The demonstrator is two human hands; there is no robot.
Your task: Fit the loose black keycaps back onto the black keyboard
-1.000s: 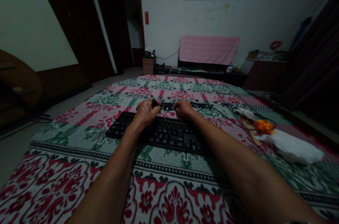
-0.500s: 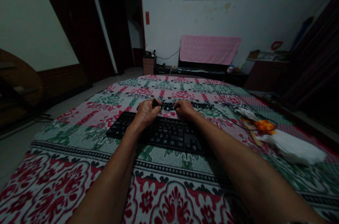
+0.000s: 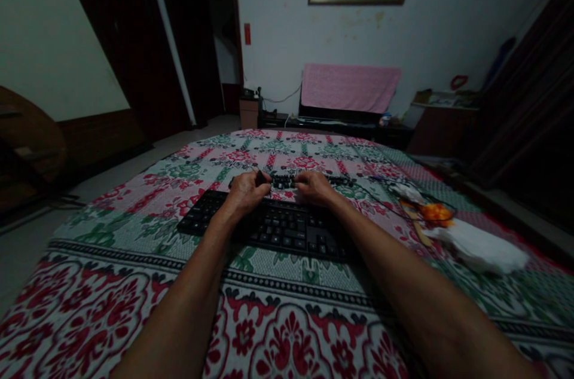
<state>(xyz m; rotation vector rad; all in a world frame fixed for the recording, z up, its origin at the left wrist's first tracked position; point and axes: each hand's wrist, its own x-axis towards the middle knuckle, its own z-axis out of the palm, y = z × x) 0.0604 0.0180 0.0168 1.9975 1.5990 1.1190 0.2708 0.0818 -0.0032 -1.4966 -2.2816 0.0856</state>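
Observation:
A black keyboard lies on the flowered cloth under my wrists. Just beyond its far edge runs a row of small black pieces that look like keycaps, partly covered by my hands. My left hand is closed around a small dark object, whose end shows above the thumb; its kind is unclear. At the right part of the row, my right hand has its fingers pinched together and bent down toward the pieces. Whatever is between those fingertips is hidden.
To the right lie a dark cable, an orange bundle, a flat wooden strip and crumpled white plastic or paper. The patterned cloth covers the table. A pink towel drapes a screen by the far wall.
The view has shifted slightly, so the whole scene sits a little left and lower. My right hand's fingers have moved slightly; the left still grips the dark object.

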